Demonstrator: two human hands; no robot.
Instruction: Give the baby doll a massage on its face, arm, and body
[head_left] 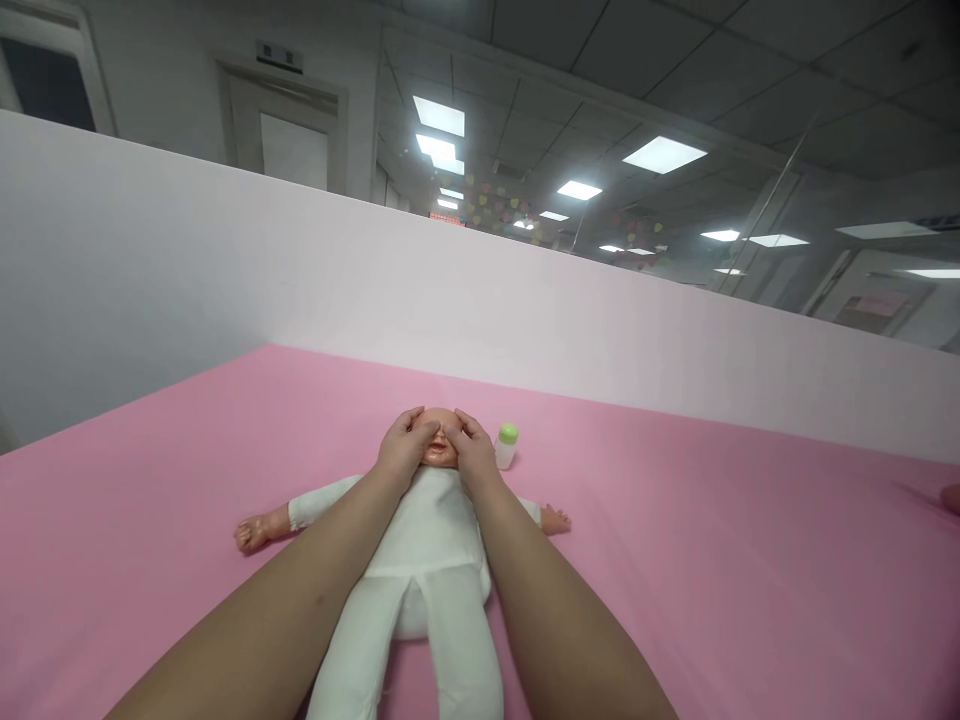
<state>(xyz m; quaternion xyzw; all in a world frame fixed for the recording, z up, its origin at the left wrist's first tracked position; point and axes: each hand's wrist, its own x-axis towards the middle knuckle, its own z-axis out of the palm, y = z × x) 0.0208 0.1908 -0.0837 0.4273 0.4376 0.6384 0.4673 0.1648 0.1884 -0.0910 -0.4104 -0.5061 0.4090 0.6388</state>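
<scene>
A baby doll [435, 525] with a white cloth body lies on its back on a pink surface [637, 520], arms spread out to both sides. My left hand [403, 442] cups the left side of the doll's head, its thumb lying near the eye. On the other side, my right hand [472, 442] holds the head in the same way, thumb beside the nose. Both thumbs cover the doll's eyes; its mouth and chin show between my hands. Just right of my right hand stands a small bottle [506, 447] with a green cap.
A white partition wall [487, 300] runs behind the pink surface. At the far right edge lies a reddish object [951, 498], partly cut off. Beyond the wall are a door [289, 140] and lit ceiling panels.
</scene>
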